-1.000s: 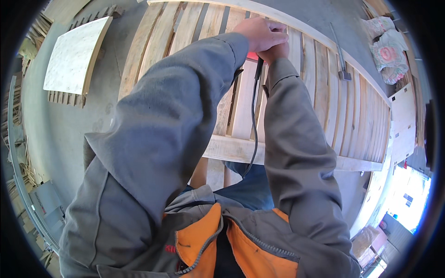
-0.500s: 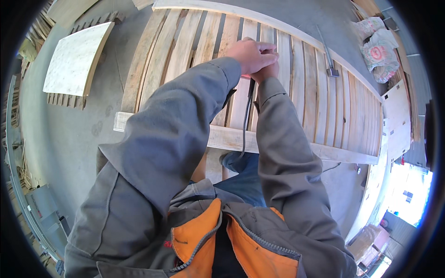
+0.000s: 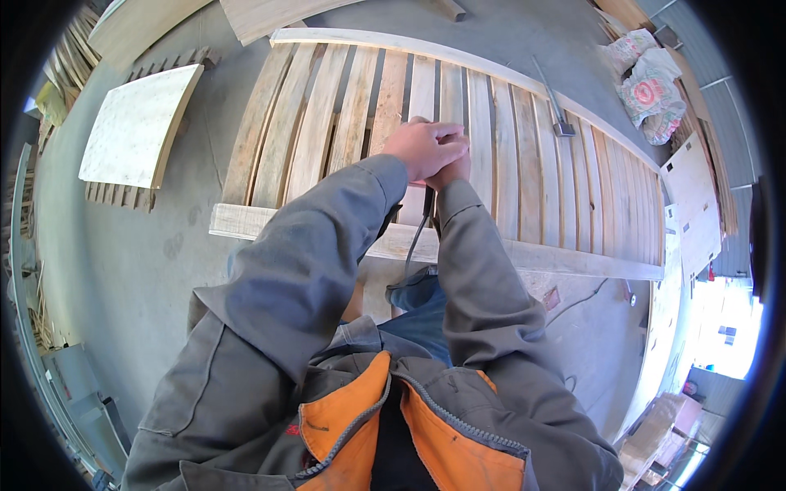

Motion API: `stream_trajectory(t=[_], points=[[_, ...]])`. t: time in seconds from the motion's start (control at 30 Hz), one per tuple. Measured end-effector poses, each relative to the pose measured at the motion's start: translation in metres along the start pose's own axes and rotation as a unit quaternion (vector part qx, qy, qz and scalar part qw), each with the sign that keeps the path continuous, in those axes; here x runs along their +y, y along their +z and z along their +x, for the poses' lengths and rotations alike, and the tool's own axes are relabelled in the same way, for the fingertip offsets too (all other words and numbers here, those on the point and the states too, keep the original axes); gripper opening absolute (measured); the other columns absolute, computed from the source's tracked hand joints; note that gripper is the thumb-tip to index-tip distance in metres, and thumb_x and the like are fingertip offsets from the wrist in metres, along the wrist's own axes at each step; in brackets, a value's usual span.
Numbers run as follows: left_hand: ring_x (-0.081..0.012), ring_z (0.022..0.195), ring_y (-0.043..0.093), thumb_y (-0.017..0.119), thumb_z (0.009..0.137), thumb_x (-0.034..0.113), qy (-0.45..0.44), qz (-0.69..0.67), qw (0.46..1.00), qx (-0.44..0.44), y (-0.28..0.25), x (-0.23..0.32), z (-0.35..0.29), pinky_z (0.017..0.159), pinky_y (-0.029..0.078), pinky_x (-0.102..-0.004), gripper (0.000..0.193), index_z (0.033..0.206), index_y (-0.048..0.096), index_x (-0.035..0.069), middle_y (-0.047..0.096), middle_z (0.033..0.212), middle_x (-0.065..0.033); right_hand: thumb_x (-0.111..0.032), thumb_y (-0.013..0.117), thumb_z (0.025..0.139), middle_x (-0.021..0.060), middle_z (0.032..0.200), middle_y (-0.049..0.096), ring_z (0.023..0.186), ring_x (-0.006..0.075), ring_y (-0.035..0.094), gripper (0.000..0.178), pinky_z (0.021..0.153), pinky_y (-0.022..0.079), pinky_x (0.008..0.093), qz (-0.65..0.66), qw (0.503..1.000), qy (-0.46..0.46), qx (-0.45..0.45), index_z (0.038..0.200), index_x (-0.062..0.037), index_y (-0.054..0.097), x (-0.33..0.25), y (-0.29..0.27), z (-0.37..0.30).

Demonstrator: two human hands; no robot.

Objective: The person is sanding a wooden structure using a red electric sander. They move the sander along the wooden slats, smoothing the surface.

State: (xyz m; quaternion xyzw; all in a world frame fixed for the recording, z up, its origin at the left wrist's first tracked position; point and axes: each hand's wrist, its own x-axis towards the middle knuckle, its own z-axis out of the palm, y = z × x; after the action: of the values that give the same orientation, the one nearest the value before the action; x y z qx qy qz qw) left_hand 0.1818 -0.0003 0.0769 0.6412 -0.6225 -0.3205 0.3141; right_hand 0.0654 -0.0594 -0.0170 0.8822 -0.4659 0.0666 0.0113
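Both my hands are together over a long slatted wooden frame [image 3: 426,90], closed on a corded power tool [image 3: 416,186]. They hide most of it; only a bit of red and a dark rear end show, so its exact kind is unclear. My left hand [image 3: 416,150] lies on top, its fingers reaching over my right hand [image 3: 453,171], which is partly covered. From the tool a black cord [image 3: 420,233] drops over the near rail [image 3: 524,255] of the frame, beside my right forearm.
A long-handled hammer [image 3: 563,129] rests across the frame's far rail. White board [image 3: 135,123] lies on a slatted stack at left. Stuffed sacks [image 3: 652,90] stand at far right, near leaning panels [image 3: 692,192]. Another cable [image 3: 577,301] trails over the floor. More boards [image 3: 270,12] lie beyond.
My hands have come nearer to me along the slats with the tool, toward the near rail. The view has shifted slightly, showing more floor beyond the frame.
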Motion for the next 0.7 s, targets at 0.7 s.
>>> stream_trajectory(t=[0.7], points=[[-0.0344, 0.122, 0.065, 0.067, 0.094, 0.045, -0.007, -0.028, 0.999, -0.016, 0.018, 0.014, -0.061, 0.108, 0.052, -0.0419, 0.055, 0.142, 0.068, 0.019, 0.064, 0.134, -0.0196, -0.037, 0.077, 0.088, 0.0213, 0.122, 0.067, 0.109, 0.0376, 0.072, 0.055, 0.088, 0.061, 0.0451, 0.240, 0.951, 0.179, -0.071, 0.131, -0.0083, 0.058, -0.032, -0.054, -0.074]])
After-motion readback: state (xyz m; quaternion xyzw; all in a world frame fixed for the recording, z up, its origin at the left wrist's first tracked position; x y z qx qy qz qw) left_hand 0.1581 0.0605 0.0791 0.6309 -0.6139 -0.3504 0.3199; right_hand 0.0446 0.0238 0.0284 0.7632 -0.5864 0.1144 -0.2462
